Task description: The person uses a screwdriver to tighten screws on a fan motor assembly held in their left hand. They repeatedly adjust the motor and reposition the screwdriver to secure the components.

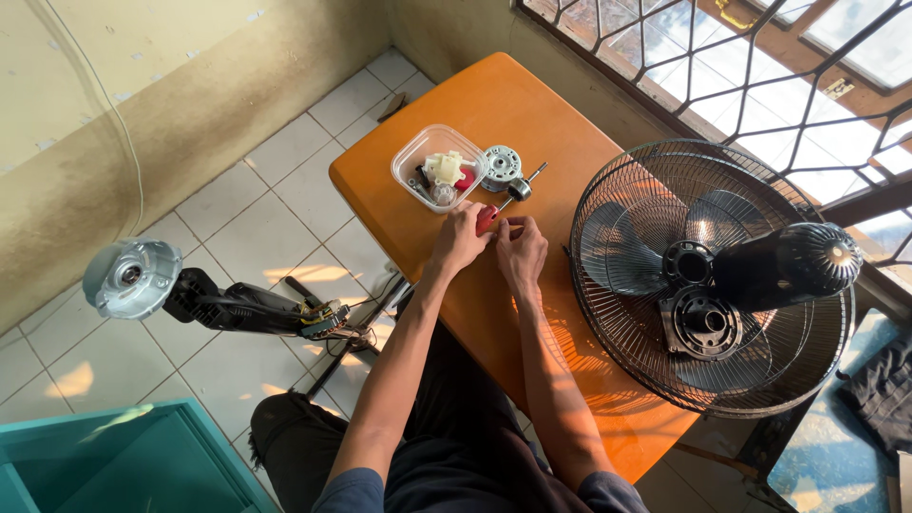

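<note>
Red-handled screwdriver (487, 218): grasped by curled left hand (459, 237) and right hand (521, 249); clear plastic tub (407, 163) at eleven o'clock on counter (475, 104).

Red-handled screwdriver (493, 215): handle clasped between both hands, thin metal shaft angled up-right over orange surface (532, 104), tip near silver motor part (503, 166).

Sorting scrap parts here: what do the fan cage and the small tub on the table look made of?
Fan cage: likely thin metal wire, dark glossy finish, judging by the fine ribs glinting in sunlight. Tub: seemingly clear plastic, since the parts inside show through its walls.
</note>
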